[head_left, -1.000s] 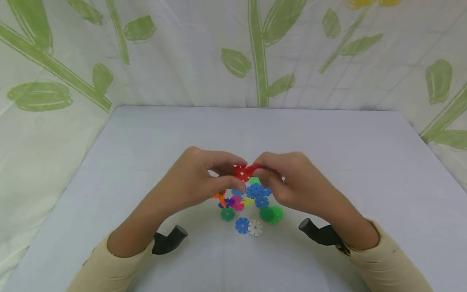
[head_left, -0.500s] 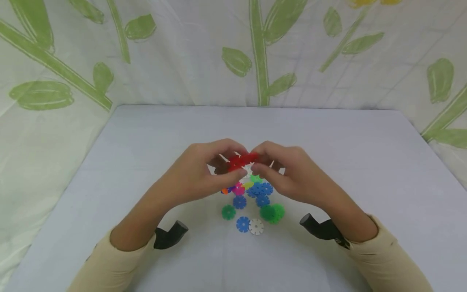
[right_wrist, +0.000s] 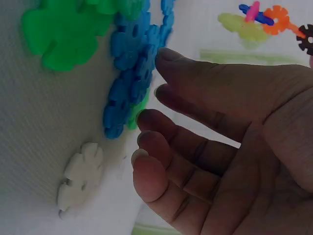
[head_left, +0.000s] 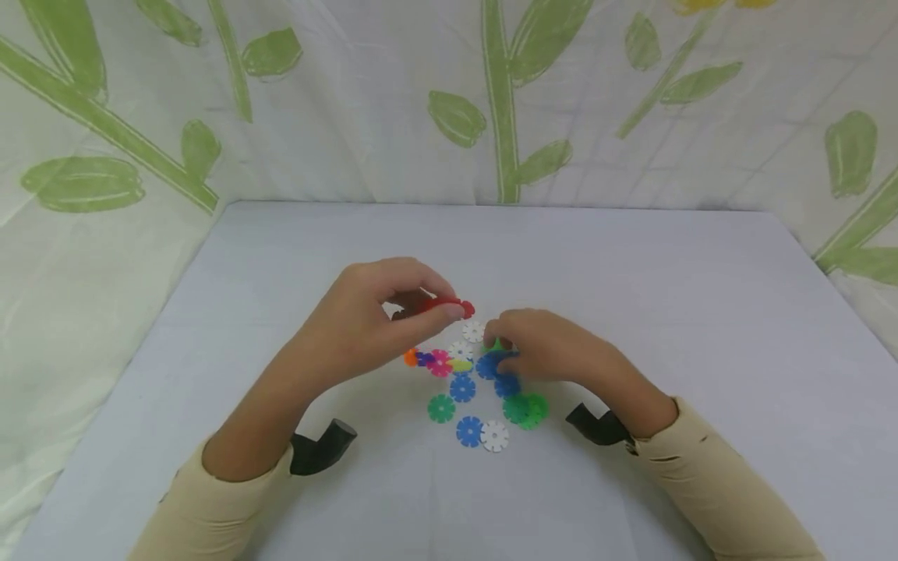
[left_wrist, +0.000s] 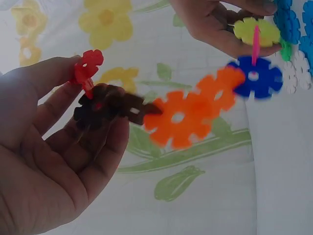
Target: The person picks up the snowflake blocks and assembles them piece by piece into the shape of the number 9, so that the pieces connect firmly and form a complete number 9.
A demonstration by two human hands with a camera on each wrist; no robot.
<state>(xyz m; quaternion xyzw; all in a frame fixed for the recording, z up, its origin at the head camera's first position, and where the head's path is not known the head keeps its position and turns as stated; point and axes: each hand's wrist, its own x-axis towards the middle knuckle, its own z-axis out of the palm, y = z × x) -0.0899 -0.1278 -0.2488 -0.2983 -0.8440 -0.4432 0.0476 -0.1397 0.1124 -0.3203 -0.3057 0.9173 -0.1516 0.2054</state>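
My left hand (head_left: 365, 327) pinches the red end (left_wrist: 89, 63) of a chain of notched plastic snowflake discs, raised above the table. From there run black discs (left_wrist: 93, 115), orange discs (left_wrist: 178, 132), a dark blue disc (left_wrist: 266, 81), a pink one (left_wrist: 256, 46) and a yellow one (left_wrist: 249, 29). In the head view the fingers hide part of the chain. My right hand (head_left: 561, 347) reaches down at loose blue discs (right_wrist: 129, 41), fingers bent and apart with nothing between them in the right wrist view. A white disc (right_wrist: 83, 171) lies near its fingertips.
Loose discs lie below the hands: green discs (head_left: 536, 409), a darker green one (head_left: 441, 408), blue ones (head_left: 469, 431) and white ones (head_left: 494, 436). A white table (head_left: 631, 265) carries them. Behind it hangs a pale cloth (head_left: 351, 101) with painted leaves.
The right hand has let go of the red discs and moved down to the loose blue and green ones. The left hand has shifted slightly up and left, still holding the chain.
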